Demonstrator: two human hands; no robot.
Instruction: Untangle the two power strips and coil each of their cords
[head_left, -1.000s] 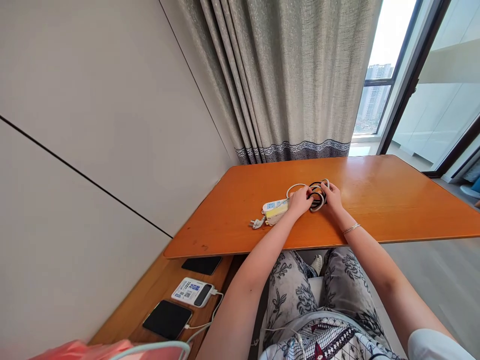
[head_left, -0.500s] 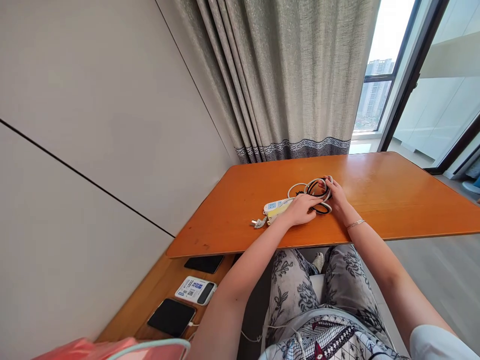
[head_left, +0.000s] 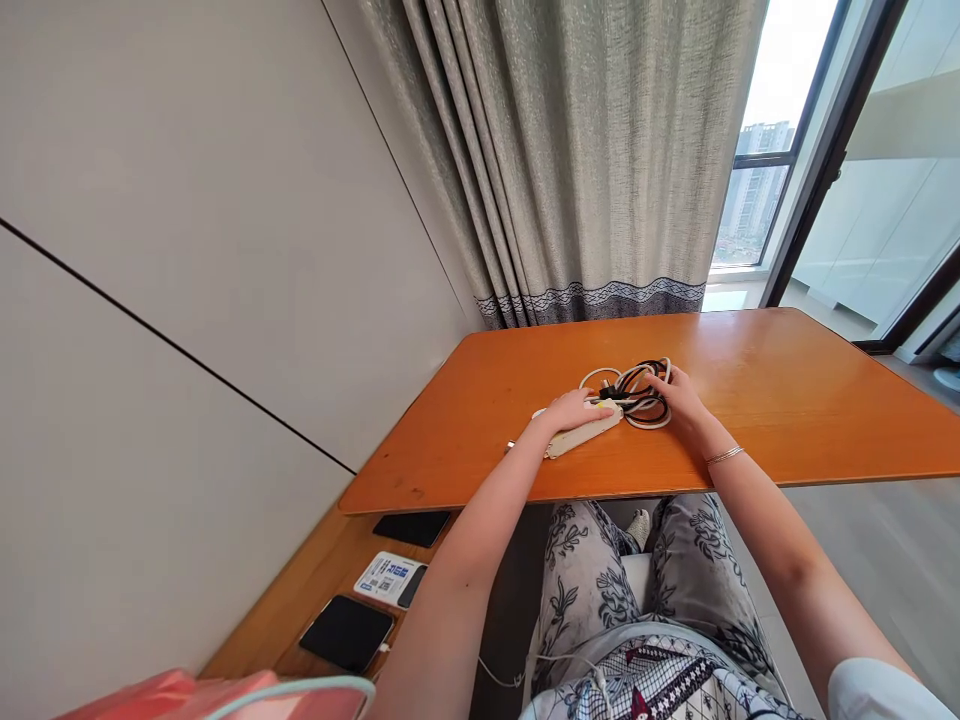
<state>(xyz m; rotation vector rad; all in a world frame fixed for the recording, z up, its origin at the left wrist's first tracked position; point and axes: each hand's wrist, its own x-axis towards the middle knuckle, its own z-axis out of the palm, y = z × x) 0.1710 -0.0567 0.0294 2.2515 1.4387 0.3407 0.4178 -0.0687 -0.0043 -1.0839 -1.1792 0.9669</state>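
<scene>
We see a cream power strip (head_left: 583,437) lying on the orange-brown table (head_left: 450,420), near the edge closest to the person and left of the tabletop's middle. Its long axis runs aslant: one end points toward the person and to the left, the other away and to the right, toward the coiled cables (head_left: 637,404). Its plain, pale side faces us.

The left hand (head_left: 568,411) grasps the strip from above, thumb laid along the top and pointing toward the far right end, the other fingers over the far side. A white edge shows just beyond that hand; it may belong to a second strip, but the hand hides too much for us to be sure. We also make out a bit of a plug (head_left: 511,446) peeking past the left wrist.

The right hand (head_left: 679,395) has thumb and fingers closed on the right side of the coiled cables, which are black and white and loop loosely on the table. A black plug (head_left: 608,390) sits on the left of these loops, just beyond the strip's far end. We notice a thin bracelet (head_left: 724,455) around the right wrist.
</scene>
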